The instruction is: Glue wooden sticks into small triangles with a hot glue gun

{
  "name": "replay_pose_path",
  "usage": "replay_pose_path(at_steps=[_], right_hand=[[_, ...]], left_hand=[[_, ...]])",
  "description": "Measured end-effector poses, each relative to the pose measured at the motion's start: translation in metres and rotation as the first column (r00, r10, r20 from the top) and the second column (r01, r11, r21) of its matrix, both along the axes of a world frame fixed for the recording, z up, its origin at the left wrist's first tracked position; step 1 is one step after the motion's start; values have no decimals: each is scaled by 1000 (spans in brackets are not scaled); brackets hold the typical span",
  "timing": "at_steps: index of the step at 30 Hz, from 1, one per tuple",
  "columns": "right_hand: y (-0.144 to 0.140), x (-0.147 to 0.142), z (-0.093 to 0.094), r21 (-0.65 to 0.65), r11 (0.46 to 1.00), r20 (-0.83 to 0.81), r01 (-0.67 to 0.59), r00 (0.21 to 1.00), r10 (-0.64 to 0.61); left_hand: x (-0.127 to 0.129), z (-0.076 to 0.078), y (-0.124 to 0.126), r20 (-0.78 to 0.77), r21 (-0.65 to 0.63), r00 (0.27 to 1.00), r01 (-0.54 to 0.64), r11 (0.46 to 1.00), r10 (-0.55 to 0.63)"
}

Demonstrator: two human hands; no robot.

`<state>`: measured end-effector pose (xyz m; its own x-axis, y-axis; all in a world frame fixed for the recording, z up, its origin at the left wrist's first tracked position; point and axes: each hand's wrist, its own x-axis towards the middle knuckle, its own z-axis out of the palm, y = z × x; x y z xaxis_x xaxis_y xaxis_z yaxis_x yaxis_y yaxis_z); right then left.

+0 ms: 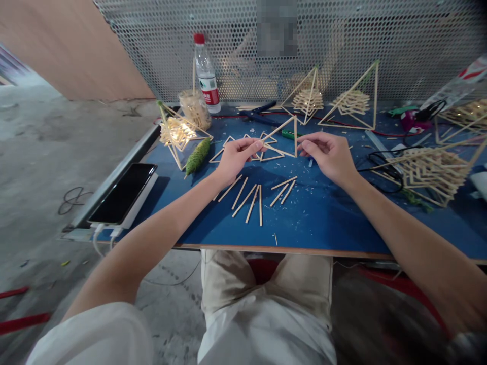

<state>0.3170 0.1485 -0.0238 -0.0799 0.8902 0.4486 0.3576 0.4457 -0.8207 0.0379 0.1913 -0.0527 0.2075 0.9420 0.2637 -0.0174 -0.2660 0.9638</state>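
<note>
A triangle of thin wooden sticks [296, 133] is held up over the blue table between my two hands. My left hand [239, 156] pinches its left corner between thumb and fingers. My right hand [321, 152] has its fingertips closed at the upright right-hand stick, near the lower corner; the exact grip is partly hidden. Behind and below my left hand lie more flat stick triangles [228, 147], partly covered by it. Several loose sticks [253, 204] are spread on the table nearer to me, and a smaller group of sticks [283, 191] lies to their right.
On the left are a phone [125, 192] with cables, a green yarn bundle [198, 156], a lit stick pyramid [177, 133], a jar [195, 109] and a water bottle [207, 81]. Pliers [258, 112] and stick pyramids [352, 103] stand before a perforated metal screen [228, 61]. Black cable [384, 167] lies right.
</note>
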Motion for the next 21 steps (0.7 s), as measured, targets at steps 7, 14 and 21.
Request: replay_pose_path(at_steps=[7,14,21], right_hand=[[0,1,1,73,994,44,85,995,-88],[-4,0,5,91,987,94,129,986,-137],[-5,1,6,90,984,103,152,981,-161]], left_hand=[[2,4,-5,-64,82,998,29,996,-23],[1,8,-10,-155,149,987,72,986,-48],[0,8,-11,-198,174,978,99,980,-63]])
